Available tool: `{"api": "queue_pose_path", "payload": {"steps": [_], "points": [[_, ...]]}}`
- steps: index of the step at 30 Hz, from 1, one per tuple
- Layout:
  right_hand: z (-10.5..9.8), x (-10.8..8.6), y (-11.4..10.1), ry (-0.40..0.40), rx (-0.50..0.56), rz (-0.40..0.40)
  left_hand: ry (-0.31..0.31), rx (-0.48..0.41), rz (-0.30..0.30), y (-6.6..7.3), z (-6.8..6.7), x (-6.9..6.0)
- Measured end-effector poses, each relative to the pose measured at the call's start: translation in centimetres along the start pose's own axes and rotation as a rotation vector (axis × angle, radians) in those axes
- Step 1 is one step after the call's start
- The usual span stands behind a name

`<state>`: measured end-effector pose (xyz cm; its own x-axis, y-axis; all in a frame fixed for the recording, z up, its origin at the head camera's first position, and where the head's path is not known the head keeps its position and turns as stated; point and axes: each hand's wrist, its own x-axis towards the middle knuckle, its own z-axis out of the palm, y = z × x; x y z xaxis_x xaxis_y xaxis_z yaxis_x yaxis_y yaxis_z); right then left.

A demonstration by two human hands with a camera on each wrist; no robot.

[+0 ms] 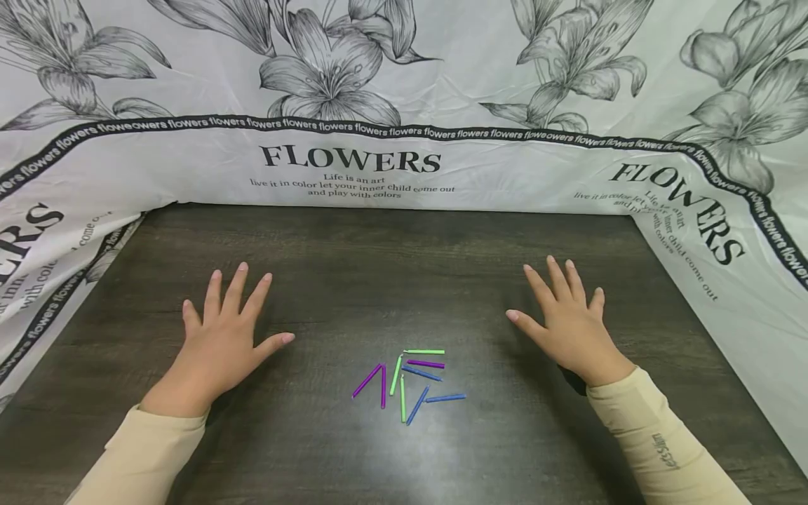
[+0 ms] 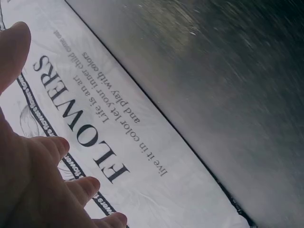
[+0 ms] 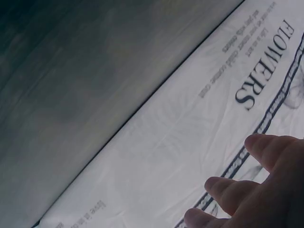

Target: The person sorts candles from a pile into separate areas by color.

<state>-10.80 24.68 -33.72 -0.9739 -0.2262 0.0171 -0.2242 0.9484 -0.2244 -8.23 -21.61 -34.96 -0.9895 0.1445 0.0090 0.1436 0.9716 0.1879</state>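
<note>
In the head view, my left hand (image 1: 217,344) and right hand (image 1: 571,333) are spread wide, with green sticks (image 1: 402,400), purple sticks (image 1: 383,388) and blue sticks (image 1: 445,398) between them on the dark table (image 1: 353,280); the left wrist view shows my parted fingers (image 2: 85,188) against printed cloth (image 2: 180,202), the right wrist view likewise

Under the fingers (image 1: 236,290) spreads a dark, wood-grained worktop (image 1: 379,266). Beyond the fingers rises a white cloth (image 1: 467,98), printed with grey flowers (image 1: 330,73) and a black lettered band (image 1: 391,131); it also flanks the worktop outward of the fingers. Nearer than the fingers, a pale glare (image 1: 410,459) lights the wood.
</note>
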Motion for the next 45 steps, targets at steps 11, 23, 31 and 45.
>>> {"api": "queue_pose_path", "payload": {"steps": [11,23,31,45], "points": [[0.7,0.4,-1.5,-0.013,0.043,-0.078,-0.053,-0.006,0.075,1.2,0.4,-0.1],[1.3,0.7,-2.5,-0.045,0.092,-0.168,-0.047,-0.021,0.199,3.6,1.1,0.0],[1.8,0.8,-3.3,-0.067,0.098,-0.217,-0.012,-0.028,0.314,5.1,1.7,-0.1],[2.7,1.6,-5.4,-0.040,0.069,-0.351,0.030,-0.040,0.459,6.6,2.5,-0.5]]}}
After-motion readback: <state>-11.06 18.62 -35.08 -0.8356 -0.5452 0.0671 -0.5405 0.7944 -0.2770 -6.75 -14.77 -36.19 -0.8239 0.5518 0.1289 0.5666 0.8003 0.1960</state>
